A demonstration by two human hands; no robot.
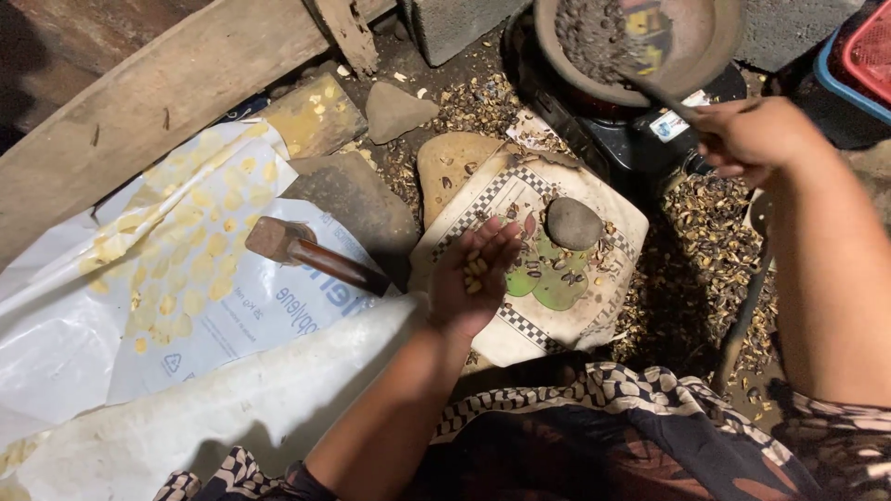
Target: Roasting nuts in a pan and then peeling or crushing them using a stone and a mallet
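Left hand [475,278] palm up, fingers half curled, cupping a few pale kernels [476,266] over the patterned cloth [594,320]. Forearm comes in from bottom centre. Smooth grey stone [573,224] sits on the cloth just beside the fingertips, dark shell bits around it. Hammer [297,246] lies left on the white plastic sheet [158,306], well apart from the hand. Right hand [750,139] raised at upper right, clenched on a thin handle [664,97] reaching into the round pan [640,42]; pan blurred, cut off by the top edge, contents hard to make out. Shells [701,241] litter the ground below.
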